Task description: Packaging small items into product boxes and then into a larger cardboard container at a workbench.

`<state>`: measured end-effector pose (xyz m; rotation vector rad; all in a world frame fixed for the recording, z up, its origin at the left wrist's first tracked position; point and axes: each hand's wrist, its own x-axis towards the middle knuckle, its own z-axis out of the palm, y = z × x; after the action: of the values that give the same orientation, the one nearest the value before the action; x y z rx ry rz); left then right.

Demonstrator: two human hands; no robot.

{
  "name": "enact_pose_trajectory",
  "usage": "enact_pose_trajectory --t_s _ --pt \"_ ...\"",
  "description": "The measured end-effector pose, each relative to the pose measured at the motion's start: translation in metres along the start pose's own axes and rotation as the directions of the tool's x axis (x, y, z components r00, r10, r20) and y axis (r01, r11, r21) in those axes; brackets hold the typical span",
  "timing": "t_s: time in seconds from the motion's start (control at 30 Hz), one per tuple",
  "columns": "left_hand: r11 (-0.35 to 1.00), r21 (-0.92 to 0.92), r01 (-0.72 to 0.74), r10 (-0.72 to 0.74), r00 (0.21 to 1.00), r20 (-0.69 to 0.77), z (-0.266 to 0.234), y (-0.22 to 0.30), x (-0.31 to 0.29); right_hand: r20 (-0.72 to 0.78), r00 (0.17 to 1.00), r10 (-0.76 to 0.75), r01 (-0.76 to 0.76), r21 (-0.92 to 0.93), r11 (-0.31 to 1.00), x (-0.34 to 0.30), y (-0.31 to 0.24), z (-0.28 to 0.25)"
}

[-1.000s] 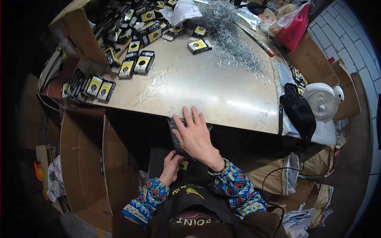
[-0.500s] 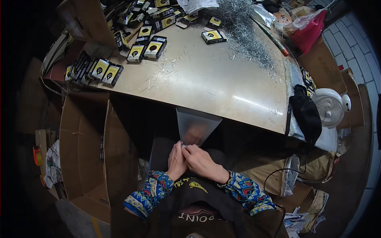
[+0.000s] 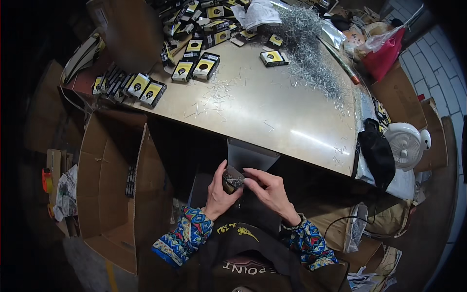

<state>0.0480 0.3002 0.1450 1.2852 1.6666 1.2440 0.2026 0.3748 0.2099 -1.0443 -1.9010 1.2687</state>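
In front of my lap, my left hand (image 3: 220,195) is wrapped round a small black box (image 3: 232,180). The box's top faces up and shows loose thin metal pieces inside. Close on its right side is my right hand (image 3: 269,192), with thumb and forefinger apart at the box's edge; whether the fingertips touch it is hard to tell. Behind the hands, a grey metal tray (image 3: 253,155) juts out from under the table edge. On the table (image 3: 233,109), a heap of thin bent metal wires (image 3: 311,53) lies at the back right.
Black and yellow boxes (image 3: 206,65) cover the table's back left, with a row (image 3: 138,87) at its left edge. An open cardboard carton (image 3: 109,194) stands on my left. To the right are a white fan (image 3: 405,146) and a black bag (image 3: 375,151).
My hands were together at the tray's front edge; now they are apart, and the small box shows in my left hand. The view has shifted slightly.
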Motion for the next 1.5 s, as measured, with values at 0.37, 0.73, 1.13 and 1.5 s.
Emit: enact_pose_trajectory --t_s 0.37,0.73,1.13,1.5 --pt "0.859 0.264 -0.440 0.432 0.897 0.090 -0.003 0.016 0.029 -0.058 0.991 -0.121 0.113 -0.124 0.986 0.028 -0.007 -0.005" --pt "0.917 0.253 -0.309 0.323 0.946 -0.013 0.003 0.027 0.033 -0.118 0.908 -0.401 0.331 -0.382 0.863 0.035 -0.009 0.000" --pt "0.875 0.306 -0.375 0.396 0.918 -0.006 -0.001 0.040 0.038 -0.240 0.860 -0.450 0.337 -0.395 0.855 0.029 -0.012 0.007" --pt "0.912 0.223 -0.345 0.368 0.927 -0.070 0.002 0.040 0.037 -0.196 0.910 -0.365 0.318 -0.234 0.919 0.020 0.000 0.006"
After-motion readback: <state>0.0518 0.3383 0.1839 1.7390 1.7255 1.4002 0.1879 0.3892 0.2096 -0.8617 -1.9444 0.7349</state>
